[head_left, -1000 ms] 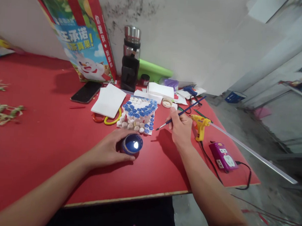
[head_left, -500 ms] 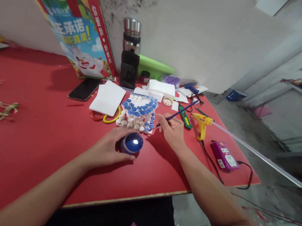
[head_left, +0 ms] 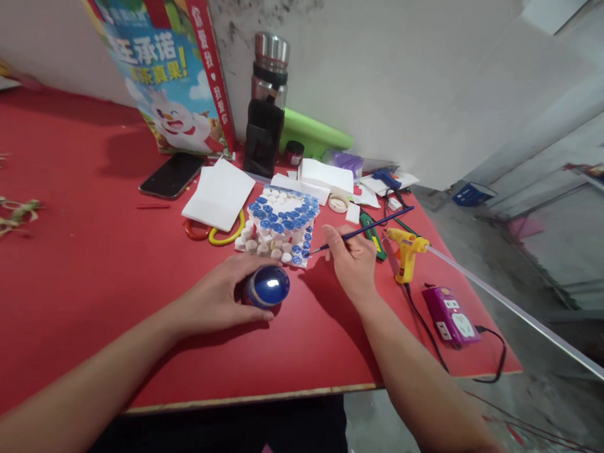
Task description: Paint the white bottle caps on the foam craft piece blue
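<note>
My left hand [head_left: 226, 291] is wrapped round a small jar of blue paint [head_left: 268, 286] on the red table. In my right hand [head_left: 351, 261] a thin dark paintbrush [head_left: 366, 228] is pinched, its tip pointing left at the lower right corner of a small model [head_left: 282, 219]. Rows of round pieces cover this model, many painted blue on top and along its right edge; those along the lower front are white or pale. Whether the brush tip touches a piece is hard to tell.
Behind the model lie white sheets [head_left: 218, 195], scissors with yellow and red handles [head_left: 226, 231], a phone [head_left: 172, 175] and a tall bottle [head_left: 264, 135]. To the right are a green cutter [head_left: 373, 235], a yellow glue gun [head_left: 406, 251] with a long stick, and a purple power socket [head_left: 451, 316].
My right hand with the paintbrush has shifted slightly right, and the brush lies at a flatter angle. My left hand still holds the jar. The whole view has shifted a little.
</note>
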A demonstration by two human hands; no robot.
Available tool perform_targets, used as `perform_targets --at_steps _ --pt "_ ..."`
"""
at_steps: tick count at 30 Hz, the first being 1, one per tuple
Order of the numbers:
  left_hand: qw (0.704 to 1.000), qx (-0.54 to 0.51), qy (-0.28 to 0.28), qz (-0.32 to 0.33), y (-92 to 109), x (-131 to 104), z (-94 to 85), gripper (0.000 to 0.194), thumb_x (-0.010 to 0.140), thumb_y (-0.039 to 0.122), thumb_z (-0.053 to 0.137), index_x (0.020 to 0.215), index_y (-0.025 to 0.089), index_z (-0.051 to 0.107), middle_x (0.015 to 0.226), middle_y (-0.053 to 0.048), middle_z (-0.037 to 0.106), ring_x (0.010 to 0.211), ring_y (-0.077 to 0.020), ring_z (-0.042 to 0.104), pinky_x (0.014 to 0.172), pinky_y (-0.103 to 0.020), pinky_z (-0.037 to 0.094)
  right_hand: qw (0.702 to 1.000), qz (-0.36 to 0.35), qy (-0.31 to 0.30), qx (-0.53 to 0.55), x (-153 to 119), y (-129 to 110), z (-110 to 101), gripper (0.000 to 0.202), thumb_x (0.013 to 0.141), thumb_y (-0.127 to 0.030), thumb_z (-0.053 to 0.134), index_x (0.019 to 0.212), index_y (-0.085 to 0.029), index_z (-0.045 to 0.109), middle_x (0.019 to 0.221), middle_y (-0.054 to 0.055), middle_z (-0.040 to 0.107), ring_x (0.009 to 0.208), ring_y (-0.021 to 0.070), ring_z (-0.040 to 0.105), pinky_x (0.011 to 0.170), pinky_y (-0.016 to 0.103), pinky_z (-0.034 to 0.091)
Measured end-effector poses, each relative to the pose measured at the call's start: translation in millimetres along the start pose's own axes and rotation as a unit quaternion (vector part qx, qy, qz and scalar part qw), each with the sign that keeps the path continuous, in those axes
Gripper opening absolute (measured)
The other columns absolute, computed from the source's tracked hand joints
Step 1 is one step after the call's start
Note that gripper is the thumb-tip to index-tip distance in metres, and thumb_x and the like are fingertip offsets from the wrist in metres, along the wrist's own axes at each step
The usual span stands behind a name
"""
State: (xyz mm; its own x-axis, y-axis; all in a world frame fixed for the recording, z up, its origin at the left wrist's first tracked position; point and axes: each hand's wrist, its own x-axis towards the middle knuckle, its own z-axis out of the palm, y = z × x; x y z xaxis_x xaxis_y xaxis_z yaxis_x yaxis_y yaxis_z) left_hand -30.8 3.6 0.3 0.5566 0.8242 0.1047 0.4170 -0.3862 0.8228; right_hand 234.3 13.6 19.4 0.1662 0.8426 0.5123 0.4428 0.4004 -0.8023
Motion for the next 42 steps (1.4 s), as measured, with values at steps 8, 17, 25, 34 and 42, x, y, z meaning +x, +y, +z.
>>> perform_targets --at_steps 8,17,25,34,42 --pt "1.0 -0.001 -0.002 -0.011 2.1 -1.0 -0.5 0.07 0.074 0.043 0.096 0.138 0.027 0.073 0.138 -0.011 0.077 0.127 -0.0381 0.072 0.11 -0.054 0.059 0.998 0.013 -0.048 0.029 -2.0 -1.2 3.7 0.055 0.101 -0.06 0.072 0.06 -0.024 0.066 0.052 -0.003 0.06 0.048 0.0122 0.05 0.055 0.028 0.04" --pt "1.0 0.005 -0.001 -0.008 0.3 -0.6 0.2 0.071 0.073 0.043 0.097 0.138 0.027 0.072 0.139 -0.01 0.077 0.127 -0.0373 0.071 0.111 -0.052 0.058 1.0 -0.001 -0.019 -0.003 -1.5 -5.0 1.8 0.062 0.101 -0.069 0.068 0.058 -0.024 0.062 0.051 -0.002 0.059 0.049 0.0124 0.05 0.058 0.029 0.041" --pt "1.0 0.0 -0.001 -0.015 1.1 -0.8 0.7 0.072 0.074 0.045 0.097 0.139 0.027 0.072 0.14 -0.01 0.077 0.128 -0.0379 0.07 0.111 -0.051 0.058 0.999 0.003 -0.035 0.008 -2.6 -0.3 3.5 0.055 0.101 -0.062 0.071 0.062 -0.024 0.066 0.052 -0.003 0.059 0.05 0.012 0.049 0.056 0.029 0.039" --pt "1.0 -0.004 -0.002 -0.007 0.6 -1.4 0.4 0.071 0.074 0.041 0.097 0.139 0.027 0.072 0.138 -0.009 0.077 0.126 -0.0361 0.072 0.11 -0.049 0.058 0.998 -0.006 -0.055 0.01 -2.3 0.3 2.4 0.054 0.103 -0.059 0.071 0.063 -0.023 0.066 0.053 -0.004 0.059 0.049 0.0116 0.05 0.055 0.028 0.039" --pt "1.0 -0.002 -0.004 -0.01 0.4 -0.9 1.1 0.072 0.073 0.041 0.098 0.139 0.025 0.071 0.139 -0.01 0.076 0.128 -0.0367 0.07 0.111 -0.05 0.056 0.998 -0.057 -0.028 -0.031 -0.6 2.0 -0.2 0.057 0.106 -0.063 0.065 0.066 -0.023 0.065 0.055 -0.002 0.062 0.051 0.0118 0.055 0.057 0.027 0.043"
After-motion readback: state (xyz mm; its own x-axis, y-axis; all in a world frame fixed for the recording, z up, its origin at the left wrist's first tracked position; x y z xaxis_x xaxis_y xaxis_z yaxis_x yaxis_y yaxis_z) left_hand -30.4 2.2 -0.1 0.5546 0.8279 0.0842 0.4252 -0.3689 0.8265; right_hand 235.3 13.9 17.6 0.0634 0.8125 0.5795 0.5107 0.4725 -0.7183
